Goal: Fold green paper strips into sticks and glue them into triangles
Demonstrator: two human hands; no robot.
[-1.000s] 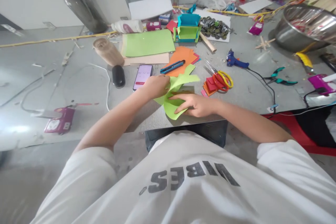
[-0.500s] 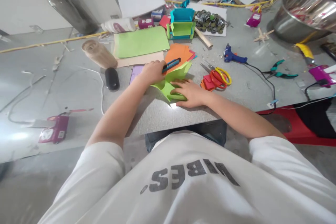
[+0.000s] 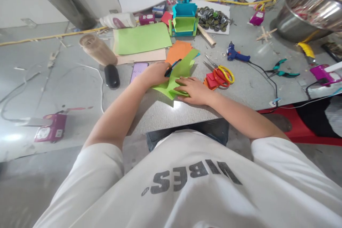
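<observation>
My left hand [image 3: 157, 75] is closed round a blue and black utility knife [image 3: 174, 67], which sticks out past my fingers over a folded sheet of light green paper [image 3: 184, 68]. Where its blade lies is hidden. Fingers spread, my right hand [image 3: 196, 91] lies flat on the near right part of that green paper, pressing it to the table. Orange paper [image 3: 178, 50] sits just behind the green sheet. A phone [image 3: 138, 69] with a lit purple screen is left of my left hand.
Red-and-yellow scissors [image 3: 223, 76] rest on red paper pieces right of my right hand. Behind are a blue-green paper box [image 3: 184, 19], bottle caps [image 3: 213, 19], and a green sheet [image 3: 144, 39]. A blue glue gun [image 3: 237, 53], pliers [image 3: 283, 69] and a metal bowl [image 3: 307, 14] stand farther right.
The utility knife has tilted more steeply in my left hand. The far part of the green paper has risen and swung to the right. My right hand stays on the paper.
</observation>
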